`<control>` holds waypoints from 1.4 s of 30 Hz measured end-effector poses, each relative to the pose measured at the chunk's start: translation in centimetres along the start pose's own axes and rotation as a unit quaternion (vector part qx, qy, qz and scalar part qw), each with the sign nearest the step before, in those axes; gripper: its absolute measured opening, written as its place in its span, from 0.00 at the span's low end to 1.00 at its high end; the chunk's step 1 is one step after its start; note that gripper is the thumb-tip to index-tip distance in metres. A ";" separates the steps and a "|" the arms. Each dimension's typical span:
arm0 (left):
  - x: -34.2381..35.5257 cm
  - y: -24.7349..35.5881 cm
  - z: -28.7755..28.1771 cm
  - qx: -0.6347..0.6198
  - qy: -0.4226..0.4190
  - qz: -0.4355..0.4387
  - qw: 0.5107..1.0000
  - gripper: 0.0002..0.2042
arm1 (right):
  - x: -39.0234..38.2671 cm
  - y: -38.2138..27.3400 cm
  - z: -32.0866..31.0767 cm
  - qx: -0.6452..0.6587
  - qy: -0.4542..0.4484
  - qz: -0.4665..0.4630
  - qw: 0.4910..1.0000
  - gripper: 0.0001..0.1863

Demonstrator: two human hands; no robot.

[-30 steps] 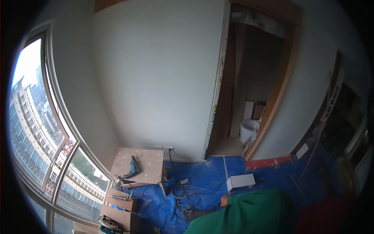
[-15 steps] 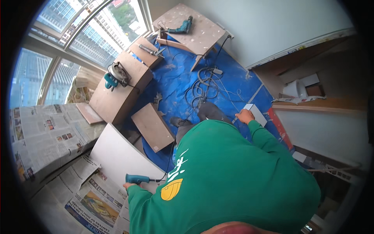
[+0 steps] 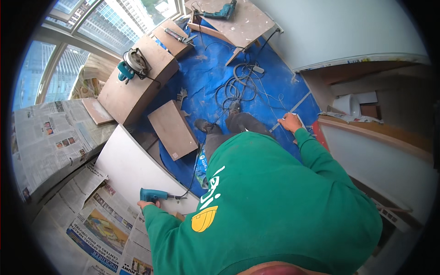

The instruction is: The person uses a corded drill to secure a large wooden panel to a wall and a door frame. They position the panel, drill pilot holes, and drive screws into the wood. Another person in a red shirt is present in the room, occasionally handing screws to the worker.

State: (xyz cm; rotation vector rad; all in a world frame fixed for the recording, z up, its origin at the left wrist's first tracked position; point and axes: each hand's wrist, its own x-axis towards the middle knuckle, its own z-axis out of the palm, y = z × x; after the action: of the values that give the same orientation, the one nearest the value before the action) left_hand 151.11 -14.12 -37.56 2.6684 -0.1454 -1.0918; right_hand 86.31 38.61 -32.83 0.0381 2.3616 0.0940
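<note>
Teal power tool [image 3: 152, 195] is sitting at the near left, over a white panel [image 3: 128, 167], and the left hand [image 3: 146, 204] is gripping its body. Its dark cord [image 3: 191, 181] is trailing toward the far side. Farther right, the right hand [image 3: 289, 123] is meeting a white piece [image 3: 300, 119]; whether it is gripping, I cannot tell.

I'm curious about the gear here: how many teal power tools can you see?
3: circular saw atop the wooden box, drill on the wooden table, handheld power tool in the left hand. Others may be hidden.
</note>
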 end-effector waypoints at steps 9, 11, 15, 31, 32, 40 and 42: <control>-7.7 -2.5 0.2 0.049 0.130 0.101 0.985 0.40 | 3.9 5.5 5.8 0.059 0.012 -0.030 0.998 0.25; -10.2 -3.7 0.3 0.103 0.192 0.158 0.963 0.39 | 4.9 6.1 6.2 0.090 -0.033 -0.028 0.995 0.25; -10.9 -5.1 3.3 0.037 0.334 0.179 0.925 0.36 | 7.4 7.3 6.0 0.148 -0.145 0.006 0.978 0.28; -25.3 -13.4 14.2 0.235 0.166 0.491 0.822 0.27 | 18.0 10.3 7.0 0.156 0.031 -0.046 0.986 0.27; -24.4 -13.1 14.8 0.232 0.153 0.497 0.822 0.27 | 18.2 9.4 6.9 0.152 0.064 -0.048 0.985 0.28; -27.6 -10.3 21.4 0.409 0.075 0.551 0.723 0.25 | 20.4 1.3 -0.2 0.316 -0.060 -0.048 0.946 0.32; -30.0 -7.4 24.3 0.486 0.065 0.555 0.672 0.26 | 21.6 -1.0 -1.7 0.326 -0.052 -0.058 0.942 0.33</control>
State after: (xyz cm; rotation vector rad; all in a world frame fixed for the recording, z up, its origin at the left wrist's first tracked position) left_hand 112.68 -6.15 -35.97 2.3468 -2.4935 -0.3393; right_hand 69.77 38.73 -46.84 0.2182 2.1834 -0.7313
